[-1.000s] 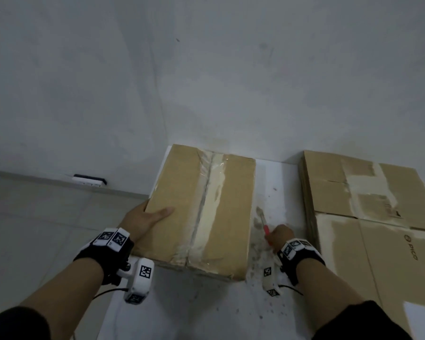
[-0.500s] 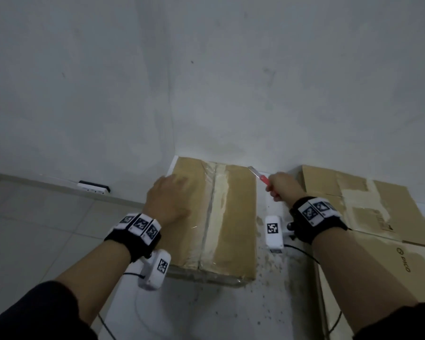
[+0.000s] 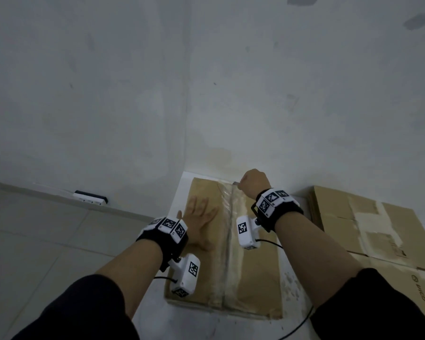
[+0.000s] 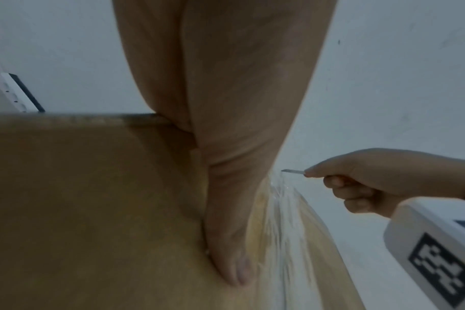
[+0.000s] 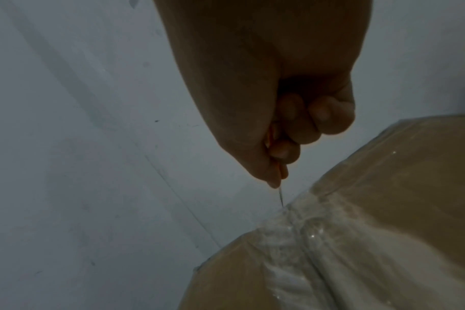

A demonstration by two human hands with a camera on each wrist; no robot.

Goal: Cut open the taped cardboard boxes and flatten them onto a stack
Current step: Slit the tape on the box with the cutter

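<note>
A brown cardboard box (image 3: 253, 271) lies on the white surface, its middle seam covered by clear tape (image 3: 227, 241). My left hand (image 3: 199, 217) presses flat on the box's left flap, fingers spread; the left wrist view shows its palm (image 4: 226, 125) on the cardboard (image 4: 93, 209). My right hand (image 3: 253, 182) grips a red-handled cutter at the box's far edge. The blade (image 4: 292, 171) points at the far end of the tape (image 5: 292, 230), and its tip (image 5: 280, 198) sits right at the tape's edge.
A stack of flattened boxes (image 3: 378, 229) lies to the right. White walls (image 3: 280, 94) meet in a corner just behind the box. A power strip (image 3: 90, 197) sits on the floor at the left. Cables trail from both wrist cameras.
My right hand carried the cutter from the table beside the box up to the far end of the taped seam. My left hand moved from the box's left edge onto its top flap.
</note>
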